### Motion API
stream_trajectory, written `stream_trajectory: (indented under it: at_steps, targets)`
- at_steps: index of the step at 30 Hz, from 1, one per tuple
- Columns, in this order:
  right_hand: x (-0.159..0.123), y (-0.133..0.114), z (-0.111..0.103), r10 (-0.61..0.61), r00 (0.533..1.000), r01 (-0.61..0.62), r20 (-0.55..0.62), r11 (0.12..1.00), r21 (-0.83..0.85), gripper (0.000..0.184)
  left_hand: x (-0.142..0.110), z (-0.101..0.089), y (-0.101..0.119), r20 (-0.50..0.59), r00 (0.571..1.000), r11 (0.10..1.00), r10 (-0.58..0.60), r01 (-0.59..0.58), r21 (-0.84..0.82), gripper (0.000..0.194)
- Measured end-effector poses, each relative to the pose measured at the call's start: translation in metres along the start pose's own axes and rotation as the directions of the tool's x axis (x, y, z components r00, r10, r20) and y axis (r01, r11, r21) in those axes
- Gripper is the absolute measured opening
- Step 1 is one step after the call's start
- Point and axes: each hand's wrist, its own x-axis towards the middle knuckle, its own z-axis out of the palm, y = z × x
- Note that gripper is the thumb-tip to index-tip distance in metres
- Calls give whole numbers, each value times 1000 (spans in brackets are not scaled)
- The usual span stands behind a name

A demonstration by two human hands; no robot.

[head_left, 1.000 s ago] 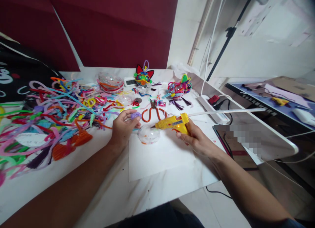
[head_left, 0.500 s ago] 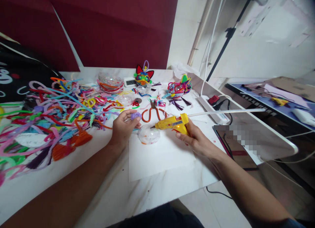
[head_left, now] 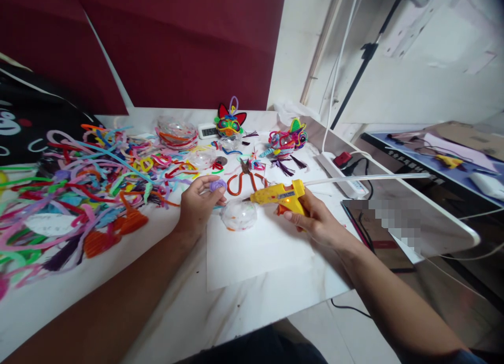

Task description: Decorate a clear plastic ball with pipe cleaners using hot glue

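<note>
Between the fingertips of my left hand (head_left: pixel 200 202) is a small purple coil (head_left: pixel 216 185), seemingly of pipe cleaner. My right hand (head_left: pixel 315 217) grips a yellow hot glue gun (head_left: pixel 279 194) by its handle, an orange light glowing on its side. Its nozzle points left, over the back rim of a clear plastic dome (head_left: pixel 239 218); whether it touches cannot be told. The dome rests on a white sheet of paper (head_left: pixel 260 264), with coloured bits around its lower edge. Just behind it lie orange-handled pliers (head_left: pixel 235 185).
A heap of colourful pipe cleaners (head_left: pixel 114 180) covers the left side. At the back stand clear bowls (head_left: pixel 176 132), a small digital timer (head_left: pixel 207 130) and two pipe-cleaner figures, one a red-eared head (head_left: pixel 229 124). A white power strip (head_left: pixel 342 176) lies along the right edge.
The glue gun has shifted slightly to the right, and its trigger sticks out further. My left hand with the purple coil stays almost still.
</note>
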Motion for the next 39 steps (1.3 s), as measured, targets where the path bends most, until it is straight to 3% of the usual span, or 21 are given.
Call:
stream_trajectory:
  at_steps: [23, 39]
  targets:
    - [-1, 4, 1, -4, 1000, 6, 27, 997, -73, 27, 2, -1, -4, 8, 1000, 1000, 18, -18, -14, 39]
    - [2, 0, 1, 7, 1000, -8, 15, 999, 51, 34, 0, 0, -1, 13, 1000, 1000, 15, -15, 2, 38]
